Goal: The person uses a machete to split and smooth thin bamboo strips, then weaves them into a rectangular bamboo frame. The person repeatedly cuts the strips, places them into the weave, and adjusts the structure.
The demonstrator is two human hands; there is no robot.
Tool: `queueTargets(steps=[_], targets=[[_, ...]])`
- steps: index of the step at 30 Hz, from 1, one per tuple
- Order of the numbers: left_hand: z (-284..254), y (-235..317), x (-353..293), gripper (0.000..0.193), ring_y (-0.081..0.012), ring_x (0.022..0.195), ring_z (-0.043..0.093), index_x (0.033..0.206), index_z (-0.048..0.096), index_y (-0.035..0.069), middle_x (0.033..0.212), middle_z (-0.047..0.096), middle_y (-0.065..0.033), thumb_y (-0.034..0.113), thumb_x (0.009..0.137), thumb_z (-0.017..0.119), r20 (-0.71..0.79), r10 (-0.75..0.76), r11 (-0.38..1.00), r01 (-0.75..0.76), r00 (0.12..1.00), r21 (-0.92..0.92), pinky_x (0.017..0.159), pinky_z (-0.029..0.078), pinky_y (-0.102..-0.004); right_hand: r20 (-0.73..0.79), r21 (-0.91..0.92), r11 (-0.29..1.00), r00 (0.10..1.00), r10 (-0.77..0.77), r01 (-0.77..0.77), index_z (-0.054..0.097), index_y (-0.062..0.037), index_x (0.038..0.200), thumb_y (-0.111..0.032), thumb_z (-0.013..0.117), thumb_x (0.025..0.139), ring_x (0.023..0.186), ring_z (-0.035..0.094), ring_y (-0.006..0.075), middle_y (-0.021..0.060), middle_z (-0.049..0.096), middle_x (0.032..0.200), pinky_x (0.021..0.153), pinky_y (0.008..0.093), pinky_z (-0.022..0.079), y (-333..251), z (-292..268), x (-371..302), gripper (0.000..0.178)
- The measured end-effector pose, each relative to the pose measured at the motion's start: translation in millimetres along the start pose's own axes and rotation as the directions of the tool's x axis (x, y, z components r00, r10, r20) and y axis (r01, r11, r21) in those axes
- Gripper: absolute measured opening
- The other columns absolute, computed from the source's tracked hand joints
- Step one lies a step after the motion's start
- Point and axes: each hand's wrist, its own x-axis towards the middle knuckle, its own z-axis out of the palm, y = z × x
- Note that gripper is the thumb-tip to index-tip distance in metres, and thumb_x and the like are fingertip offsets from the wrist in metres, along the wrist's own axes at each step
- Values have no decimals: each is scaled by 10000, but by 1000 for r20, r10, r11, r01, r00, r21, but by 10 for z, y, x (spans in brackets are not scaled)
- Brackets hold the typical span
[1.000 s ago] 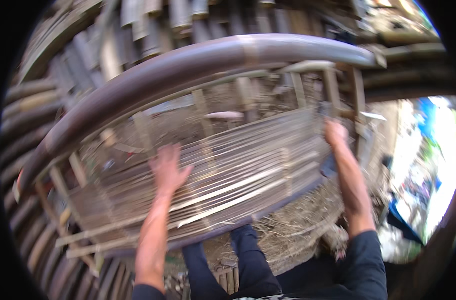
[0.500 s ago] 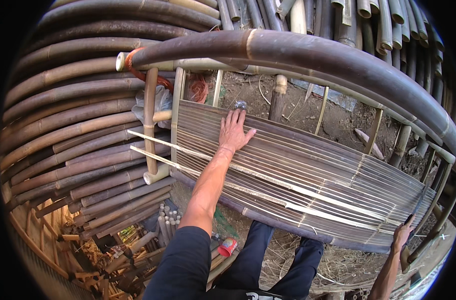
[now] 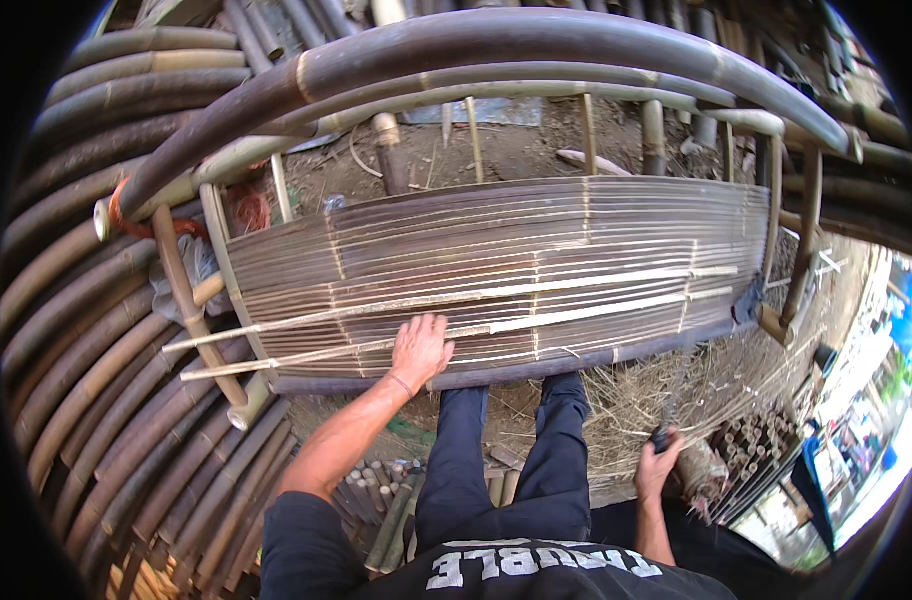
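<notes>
In front of me stands a bamboo bench (image 3: 616, 360) with a seat of long, narrow bamboo slats (image 3: 436, 235). Two pale loose strips lie lengthwise over the slats: a far strip (image 3: 376, 307) and a near strip (image 3: 566, 318). Their left ends jut past the seat. My left hand (image 3: 423, 348) rests palm down at the seat's near side, fingers stretched out over the near strip. Low on the right, away from the bench, my right hand (image 3: 659, 462) is closed round a black-handled tool (image 3: 662, 438). Its long, thin blade is blurred against the straw, so its exact kind is unclear.
A thick bamboo rail (image 3: 476, 45) curves along the bench's far side. Dark bamboo poles (image 3: 86, 290) are stacked at the left. Straw (image 3: 626, 400) litters the ground by my legs. Short cut bamboo pieces (image 3: 746, 445) lie at the lower right.
My left hand has drawn back from the far slats to the near strip. My right hand has left the seat's right end and come down toward me with the tool. The view has swung right.
</notes>
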Motion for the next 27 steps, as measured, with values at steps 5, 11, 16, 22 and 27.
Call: queueTargets(steps=[5, 11, 16, 22, 27], targets=[[593, -516, -65, 319, -316, 959, 649, 1075, 572, 62, 1074, 638, -176, 304, 874, 628, 203, -216, 973, 194, 955, 124, 809, 505, -454, 216, 292, 829, 877, 430, -478, 411, -34, 1326, -38, 604, 849, 499, 514, 121, 29, 524, 702, 448, 275, 453, 391, 138, -1445, 515], [-186, 15, -970, 244, -432, 885, 602, 883, 598, 50, 867, 619, -201, 288, 928, 577, -38, 204, 944, -207, 978, -257, 712, 486, -514, 571, 637, 105, 559, 601, -764, 515, -77, 1209, -100, 666, 875, 567, 575, 174, 45, 552, 743, 544, 362, 555, 280, 1, -1834, 367], [-527, 523, -2416, 383, -465, 694, 599, 740, 602, 50, 723, 621, -241, 363, 952, 537, 19, 137, 963, -129, 990, -238, 610, 470, -531, 622, 778, -324, 733, 274, -539, 458, -43, 1296, -230, 531, 915, 1117, 601, 381, 233, 586, 1221, 967, 499, 497, 193, 39, -1571, 430], [-13, 880, -3968, 423, -453, 709, 600, 761, 575, 18, 711, 594, -246, 394, 953, 541, 97, 207, 925, -162, 974, -345, 619, 462, -506, 398, 642, -634, 894, -204, -431, 545, -43, 1256, -313, 513, 873, 1073, 609, 362, 182, 633, 1142, 986, 515, 470, -226, -289, -1891, 470], [173, 1085, -3911, 385, -310, 744, 620, 900, 620, 29, 756, 628, -153, 405, 952, 554, 320, 323, 901, -185, 891, -393, 704, 489, -400, 138, 612, -706, 927, -349, -357, 579, -40, 1026, -340, 552, 833, 753, 586, 227, 83, 577, 851, 836, 437, 486, -315, -1059, -2571, 358]])
